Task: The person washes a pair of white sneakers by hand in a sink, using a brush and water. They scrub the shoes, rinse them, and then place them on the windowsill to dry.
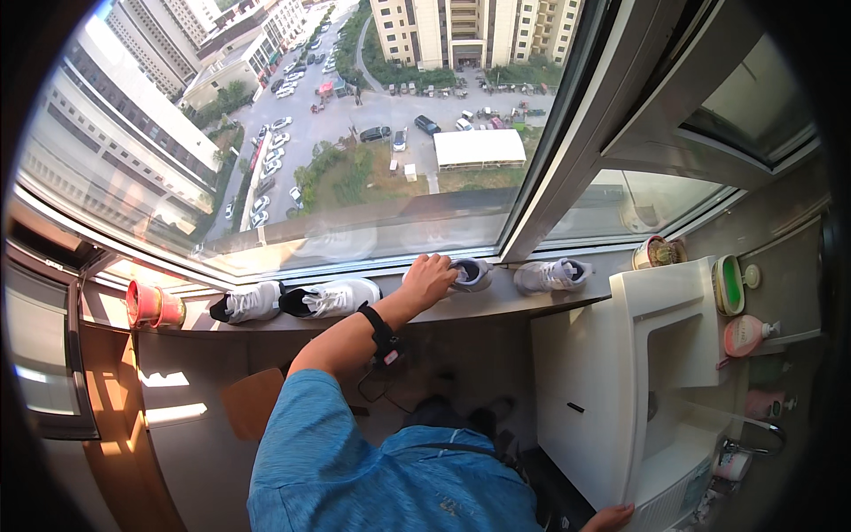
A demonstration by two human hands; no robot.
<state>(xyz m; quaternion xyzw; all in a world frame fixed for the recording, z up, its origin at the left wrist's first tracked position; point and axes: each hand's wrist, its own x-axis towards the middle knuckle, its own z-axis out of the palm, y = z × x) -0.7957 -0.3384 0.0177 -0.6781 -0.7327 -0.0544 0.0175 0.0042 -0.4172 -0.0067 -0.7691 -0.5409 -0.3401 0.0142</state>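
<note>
My left hand reaches to the windowsill and lies over a light grey sneaker, its fingers curled on the shoe's front part. Another light grey sneaker stands to the right on the same sill. Left of my hand are a white sneaker with a black lining and a similar white and grey one, both with laces. My right hand rests at the front edge of the white washbasin, low in the view; its fingers are partly cut from sight.
Stacked red flowerpots stand at the sill's left end, a potted cactus near its right. A white washbasin with faucet, green soap dish and pink pump bottle is at right. A wooden chair stands below the sill.
</note>
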